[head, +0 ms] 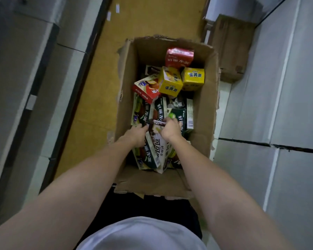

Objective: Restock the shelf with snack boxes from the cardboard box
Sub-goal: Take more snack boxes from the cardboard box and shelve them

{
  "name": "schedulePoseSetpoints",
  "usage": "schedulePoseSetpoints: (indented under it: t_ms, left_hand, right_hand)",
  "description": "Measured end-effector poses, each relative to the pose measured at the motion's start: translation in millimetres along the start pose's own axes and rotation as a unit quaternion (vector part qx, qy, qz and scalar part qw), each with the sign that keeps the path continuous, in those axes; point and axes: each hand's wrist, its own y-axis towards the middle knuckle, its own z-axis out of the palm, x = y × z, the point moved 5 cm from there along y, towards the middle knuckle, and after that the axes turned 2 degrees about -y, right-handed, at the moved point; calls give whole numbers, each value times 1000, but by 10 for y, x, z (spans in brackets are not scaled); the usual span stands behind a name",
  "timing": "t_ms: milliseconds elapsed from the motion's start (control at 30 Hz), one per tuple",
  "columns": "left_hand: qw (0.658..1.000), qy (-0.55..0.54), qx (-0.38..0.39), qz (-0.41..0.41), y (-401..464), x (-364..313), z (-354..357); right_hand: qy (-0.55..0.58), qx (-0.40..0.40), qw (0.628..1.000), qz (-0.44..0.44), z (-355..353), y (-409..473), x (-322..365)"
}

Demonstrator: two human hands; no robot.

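Both bare forearms reach from the bottom of the frame down into an open brown cardboard box (204,105) at centre. Left hand (135,135) and right hand (170,129) each have their grip curled round the top edge of one white, upright snack box with dark lettering (158,147), pinching it from either side. Around it lie dark green snack boxes (143,112); farther up sit a red-and-white snack box (146,88), two yellow cube-shaped snack boxes (171,82) and a red snack box (179,56). Under the carton runs a yellow floor strip (101,87); a smaller closed brown carton (228,49) stands at upper right.
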Motion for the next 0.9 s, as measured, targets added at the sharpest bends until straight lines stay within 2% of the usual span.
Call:
schedulePoseSetpoints:
  t_ms: [67, 167, 233, 367, 533, 600, 733, 900]
  left_hand:
    - [999, 32, -9, 4, 8, -38, 46]
    - [997, 54, -33, 43, -15, -228, 88]
    - [994, 72, -40, 78, -15, -372, 110]
    - [990, 109, -15, 92, 36, -498, 104]
    - [995, -36, -22, 93, 130, -577, -194]
    - [993, -45, -41, 101, 141, -703, -350]
    - [992, 26, -71, 104, 178, -1019, -466]
    - [990, 109, -11, 87, 288, -1221, -331]
  right_hand:
    - [52, -12, 997, 48, -12, -23, -93]
    - [119, 30, 987, 107, 116, -84, -236]
    - [128, 60, 983, 115, 195, -121, -312]
    - [99, 85, 987, 93, 240, -221, -460]
    - [62, 93, 990, 87, 190, -314, -656]
    - [50, 85, 992, 83, 160, -328, -719]
    - [13, 93, 993, 66, 155, -303, -817]
    - [-60, 154, 985, 45, 233, -211, -803]
